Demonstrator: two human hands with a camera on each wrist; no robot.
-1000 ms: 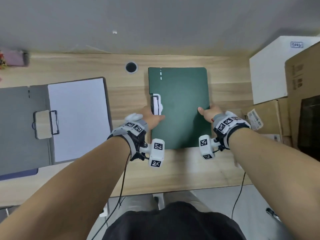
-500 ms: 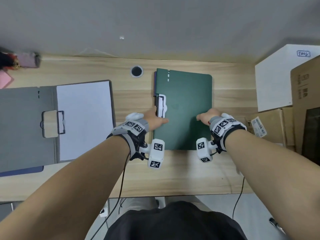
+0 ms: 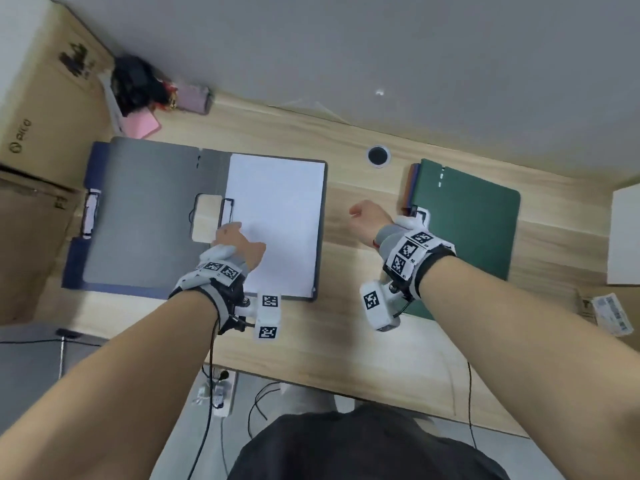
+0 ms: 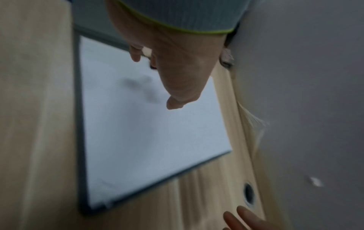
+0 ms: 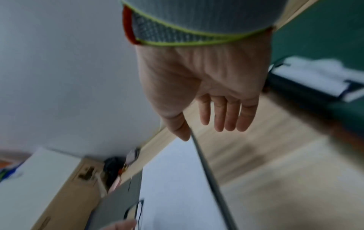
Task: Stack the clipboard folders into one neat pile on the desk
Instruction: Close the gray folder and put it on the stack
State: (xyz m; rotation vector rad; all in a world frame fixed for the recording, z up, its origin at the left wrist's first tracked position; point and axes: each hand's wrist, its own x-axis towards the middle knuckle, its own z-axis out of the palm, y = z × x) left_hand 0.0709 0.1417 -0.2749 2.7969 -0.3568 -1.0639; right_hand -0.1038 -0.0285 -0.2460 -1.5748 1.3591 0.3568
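Desk (image 3: pixel 363 341): light wood top against a grey wall, used as reference for everything below. Cardboard box (image 3: pixel 38 140) at the desk's far-left end, printed logo on its side too blurred to read for certain. Grey folder (image 3: pixel 149 216) lies open flat on the desk's left half; white sheet (image 3: pixel 277 216) on its right leaf, clip (image 3: pixel 227 211) at the sheet's left edge, blank tan label beside the clip. A dark blue folder (image 3: pixel 74 268) sits under it, edges showing at left and front. Green folder (image 3: pixel 467 230) closed on the desk's right half, white clip at its left edge, coloured folder edges showing beneath its left side, so it tops a pile. White box (image 3: pixel 623 237) at the desk's right end, no readable writing here. Carton with a shipping label (image 3: pixel 609 315) at front right, print illegible. Cable hole (image 3: pixel 378 155) in the desk between the two folder groups, near the wall. Left hand (image 3: pixel 237 245) over the white sheet near the clip, thumb out, holding nothing; contact with the sheet: cannot tell. Right hand (image 3: pixel 367 220) above bare desk between the grey and green folders, fingers extended and relaxed, empty. Both wrist views motion-blurred. Black-and-white square tags on both wrist rigs.
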